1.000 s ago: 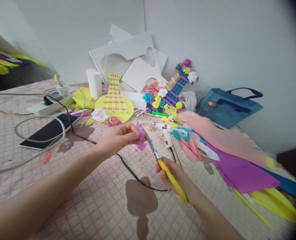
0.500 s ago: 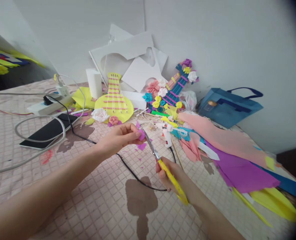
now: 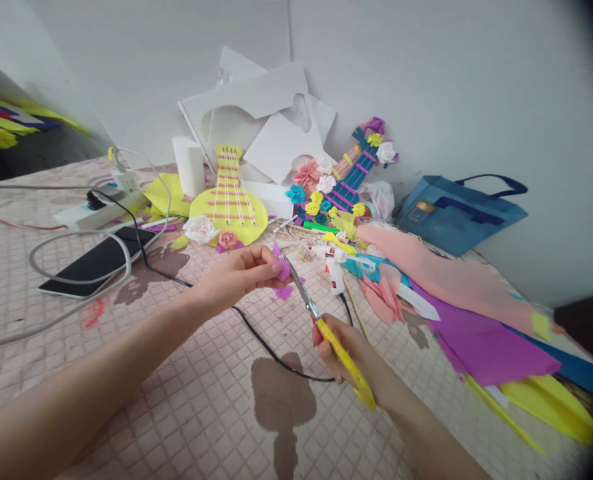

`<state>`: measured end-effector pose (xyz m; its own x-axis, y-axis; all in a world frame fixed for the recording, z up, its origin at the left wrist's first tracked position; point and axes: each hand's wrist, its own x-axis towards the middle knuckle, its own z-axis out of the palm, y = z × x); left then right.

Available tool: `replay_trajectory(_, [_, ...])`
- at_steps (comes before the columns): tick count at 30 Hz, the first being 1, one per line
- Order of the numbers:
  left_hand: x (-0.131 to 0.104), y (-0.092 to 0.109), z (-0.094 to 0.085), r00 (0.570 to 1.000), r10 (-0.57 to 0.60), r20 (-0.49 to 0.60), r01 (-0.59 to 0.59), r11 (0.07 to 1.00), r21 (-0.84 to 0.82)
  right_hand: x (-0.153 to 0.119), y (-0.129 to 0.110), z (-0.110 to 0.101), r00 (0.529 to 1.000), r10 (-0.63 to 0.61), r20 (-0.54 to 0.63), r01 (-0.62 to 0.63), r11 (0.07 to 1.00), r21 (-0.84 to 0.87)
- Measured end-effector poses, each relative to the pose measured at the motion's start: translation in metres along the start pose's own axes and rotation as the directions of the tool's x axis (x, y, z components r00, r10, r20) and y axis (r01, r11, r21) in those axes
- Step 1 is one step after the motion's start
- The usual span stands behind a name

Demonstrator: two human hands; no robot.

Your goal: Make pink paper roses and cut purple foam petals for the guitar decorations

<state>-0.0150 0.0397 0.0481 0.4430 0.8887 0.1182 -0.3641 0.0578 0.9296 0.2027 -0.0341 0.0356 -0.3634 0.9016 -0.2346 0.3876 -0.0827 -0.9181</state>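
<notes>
Between the thumb and fingers of my left hand [image 3: 249,270] is a small piece of purple crepe paper [image 3: 283,269]. My right hand [image 3: 343,347] is closed round the yellow handles of a pair of scissors [image 3: 309,299]. The scissor blades point up and left, their tips at the edge of the purple piece; whether they touch it I cannot tell. Purple scraps [image 3: 283,293] lie on the table just below. Behind my left hand sit a pink paper rose [image 3: 228,240], a white paper flower [image 3: 201,230] and a yellow paper guitar [image 3: 229,207] with white strings.
A white glue gun [image 3: 335,275] stands right of the blades, its black cord [image 3: 271,353] crossing the table. Sheets of purple crepe paper [image 3: 491,340] and pink paper spread rightward. A blue bag [image 3: 461,213] is behind them. At left are a tablet [image 3: 96,263] and power strip [image 3: 101,208].
Almost nothing differs. Both hands, the purple piece and the scissors keep practically the same positions.
</notes>
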Motion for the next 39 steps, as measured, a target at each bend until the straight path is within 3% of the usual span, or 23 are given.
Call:
replay_trajectory(6, [0.000, 0.001, 0.000, 1.000, 0.005, -0.004, -0.005, 1.000, -0.012, 0.001, 0.004, 0.001, 1.000, 0.014, -0.009, -0.014, 0.999, 0.047])
replay_trajectory(11, [-0.001, -0.001, 0.003, 0.999, -0.009, -0.036, 0.008, 1.000, -0.025, 0.004, 0.012, 0.003, 0.994, -0.096, -0.058, 0.095, 0.995, -0.018])
replay_trajectory(18, [-0.019, -0.031, 0.038, 0.975, -0.122, -0.186, 0.114, 0.992, -0.049, 0.007, 0.013, 0.006, 0.968, -0.152, -0.198, 0.184, 0.970, 0.156])
replay_trajectory(26, [-0.032, -0.047, 0.056, 0.957, -0.233, -0.171, 0.239, 0.971, 0.012, 0.008, 0.008, 0.011, 0.921, -0.150, -0.360, 0.220, 0.962, 0.163])
replay_trajectory(33, [-0.027, -0.045, 0.048, 0.939, -0.341, -0.053, 0.344, 0.935, 0.089, 0.009, 0.006, 0.006, 0.950, -0.118, -0.289, 0.172, 0.970, 0.170])
replay_trajectory(36, [-0.023, -0.042, 0.042, 0.943, -0.333, -0.013, 0.332, 0.932, 0.143, 0.009, 0.008, 0.005, 0.964, -0.113, -0.240, 0.162, 0.968, 0.193])
replay_trajectory(39, [-0.019, -0.037, 0.038, 0.956, -0.291, -0.046, 0.294, 0.953, 0.072, 0.008, 0.011, 0.005, 0.970, -0.112, -0.215, 0.164, 0.956, 0.243])
